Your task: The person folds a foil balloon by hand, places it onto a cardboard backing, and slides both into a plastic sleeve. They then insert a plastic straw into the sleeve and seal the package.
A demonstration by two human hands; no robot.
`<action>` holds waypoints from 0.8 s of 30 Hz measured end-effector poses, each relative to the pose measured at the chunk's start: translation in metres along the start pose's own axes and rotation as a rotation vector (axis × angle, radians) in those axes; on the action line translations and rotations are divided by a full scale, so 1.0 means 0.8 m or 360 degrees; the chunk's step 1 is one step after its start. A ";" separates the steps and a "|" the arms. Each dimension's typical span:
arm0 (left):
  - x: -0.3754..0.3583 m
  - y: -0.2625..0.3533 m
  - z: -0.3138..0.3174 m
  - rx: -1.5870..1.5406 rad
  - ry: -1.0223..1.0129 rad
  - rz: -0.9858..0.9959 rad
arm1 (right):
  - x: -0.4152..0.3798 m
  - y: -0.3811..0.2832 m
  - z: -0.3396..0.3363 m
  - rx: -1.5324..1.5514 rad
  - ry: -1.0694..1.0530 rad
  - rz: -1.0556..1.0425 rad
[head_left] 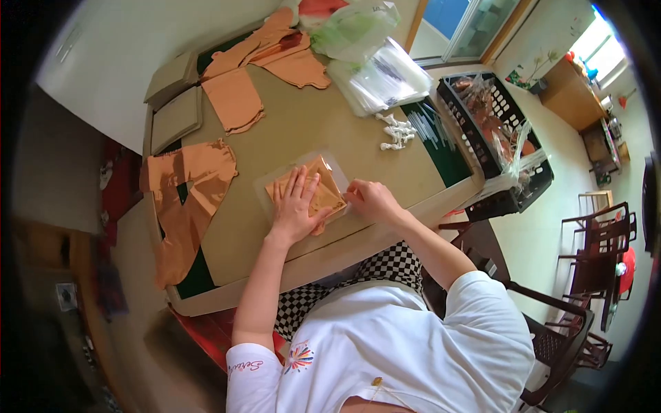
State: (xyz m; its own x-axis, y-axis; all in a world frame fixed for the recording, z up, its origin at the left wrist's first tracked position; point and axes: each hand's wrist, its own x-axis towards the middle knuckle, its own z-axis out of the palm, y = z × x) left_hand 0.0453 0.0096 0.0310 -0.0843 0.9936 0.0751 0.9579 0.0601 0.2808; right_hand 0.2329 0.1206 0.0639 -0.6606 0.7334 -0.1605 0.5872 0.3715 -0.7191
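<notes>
My left hand (297,205) lies flat with its fingers apart on a folded, shiny copper-orange foil piece (329,180). Under that folded piece is a clear plastic sheet or bag (332,164), its edges showing around it. My right hand (374,200) is closed in a pinch at the right edge of the foil and plastic. What its fingertips grip is too small to make out. To the left lies an unfolded copper-orange foil piece (206,168), flat, with a shaped outline.
More orange foil pieces (231,100) lie at the table's back left, beside beige pads (177,118). Clear plastic bags (382,79), small white bundles (396,132) and thin clear straws (430,126) lie at the back right. A black crate (513,186) stands beyond the table's right edge.
</notes>
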 end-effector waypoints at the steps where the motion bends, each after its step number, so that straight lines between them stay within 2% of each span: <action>1: 0.000 0.001 0.001 0.0009 0.0012 0.0003 | -0.005 -0.004 0.000 0.0012 -0.0081 0.0036; 5: 0.000 -0.001 -0.003 -0.0119 0.0028 0.0052 | -0.009 -0.016 -0.010 0.0352 -0.0334 0.0225; 11: -0.002 0.008 -0.017 -0.0002 -0.0161 0.0119 | -0.002 -0.006 0.000 0.0773 -0.0359 0.0105; 14: -0.002 0.007 -0.012 -0.0092 -0.0129 0.0103 | 0.002 -0.005 0.006 0.1250 -0.0326 0.0016; 17: -0.003 -0.008 0.001 -0.0171 -0.0062 0.0139 | 0.001 -0.016 -0.003 0.1392 -0.0301 0.0178; 20: -0.001 -0.016 -0.002 -0.0735 -0.0041 0.0070 | 0.017 0.001 0.014 0.0585 0.0308 -0.0133; 24: -0.004 -0.019 -0.005 -0.1069 -0.0006 -0.0173 | 0.043 0.011 0.028 0.0171 0.0612 -0.0356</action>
State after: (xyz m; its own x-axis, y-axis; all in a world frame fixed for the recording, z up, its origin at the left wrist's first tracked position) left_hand 0.0301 0.0051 0.0302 -0.1681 0.9857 0.0100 0.5657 0.0882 0.8199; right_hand 0.2047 0.1366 0.0370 -0.5317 0.8077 0.2547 0.3849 0.4984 -0.7768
